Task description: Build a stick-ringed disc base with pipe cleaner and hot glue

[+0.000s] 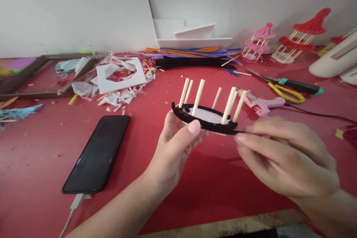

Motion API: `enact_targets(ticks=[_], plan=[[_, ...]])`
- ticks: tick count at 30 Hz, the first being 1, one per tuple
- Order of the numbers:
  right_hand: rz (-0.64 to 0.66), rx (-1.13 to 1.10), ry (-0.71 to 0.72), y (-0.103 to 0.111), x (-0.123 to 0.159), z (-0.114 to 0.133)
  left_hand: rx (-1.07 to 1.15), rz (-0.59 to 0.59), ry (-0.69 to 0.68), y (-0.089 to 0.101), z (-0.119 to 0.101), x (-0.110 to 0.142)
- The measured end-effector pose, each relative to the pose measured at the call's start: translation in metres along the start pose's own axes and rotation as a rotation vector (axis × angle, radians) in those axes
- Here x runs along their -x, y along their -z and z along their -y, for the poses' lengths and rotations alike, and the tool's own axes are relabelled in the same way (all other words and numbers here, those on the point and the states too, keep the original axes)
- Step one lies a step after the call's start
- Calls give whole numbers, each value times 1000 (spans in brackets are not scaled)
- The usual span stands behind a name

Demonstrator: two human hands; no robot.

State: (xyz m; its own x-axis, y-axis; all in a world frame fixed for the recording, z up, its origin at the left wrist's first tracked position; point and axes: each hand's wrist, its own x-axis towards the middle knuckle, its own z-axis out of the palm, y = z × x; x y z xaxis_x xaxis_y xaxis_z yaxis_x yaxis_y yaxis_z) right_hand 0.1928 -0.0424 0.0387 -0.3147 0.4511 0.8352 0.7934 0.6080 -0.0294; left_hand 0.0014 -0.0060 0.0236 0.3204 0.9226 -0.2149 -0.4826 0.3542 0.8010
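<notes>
Above the red table, my left hand [178, 145] grips a small white foam base [209, 114] by its near left edge, thumb on the front rim. Several pale wooden sticks [198, 98] stand up from the base. A fuzzy black pipe cleaner [206, 125] runs around its rim. My right hand [284, 156] pinches the pipe cleaner's loose end between thumb and forefinger at the right side of the base. The underside of the base and most of my left fingers are hidden.
A black phone [96, 154] with a cable lies left. Behind are foam scraps [121, 76], bundled pipe cleaners [195, 61], a pink glue gun [262, 104], yellow-handled scissors [287, 93], and pink [258, 42] and red [302, 39] tower models. A white board leans behind the table.
</notes>
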Motion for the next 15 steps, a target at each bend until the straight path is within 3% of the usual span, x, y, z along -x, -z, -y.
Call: enact_targets(ticks=[10,15], plan=[[35,-106,-15,2,7,1,175,-35,26,-2,-8,-7],[78,-137,12,9,10,1,204,30,-23,0,-10,-9]])
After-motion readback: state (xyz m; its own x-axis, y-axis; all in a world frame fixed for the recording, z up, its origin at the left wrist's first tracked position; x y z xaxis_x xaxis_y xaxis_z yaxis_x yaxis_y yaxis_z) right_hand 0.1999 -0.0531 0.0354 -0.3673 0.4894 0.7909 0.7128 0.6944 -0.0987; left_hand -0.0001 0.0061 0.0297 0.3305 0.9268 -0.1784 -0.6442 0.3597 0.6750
